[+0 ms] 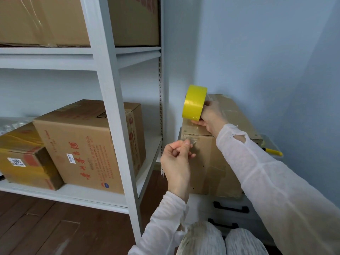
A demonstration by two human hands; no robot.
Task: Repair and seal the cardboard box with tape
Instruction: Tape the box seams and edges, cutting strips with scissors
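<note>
A worn brown cardboard box (211,162) stands on a white drawer cabinet (231,216) against the blue wall. My right hand (209,116) grips a yellow roll of tape (194,103) over the box's top left front corner. A clear strip of tape (191,134) runs from the roll down over the box's front edge. My left hand (177,159) pinches the free end of that strip in front of the box's front face, its fingers curled.
A white metal shelf rack (110,89) stands at the left with several cardboard boxes (88,144) on it. A yellow-handled tool (273,151) lies on the cabinet top behind the box. Dark wood floor lies below.
</note>
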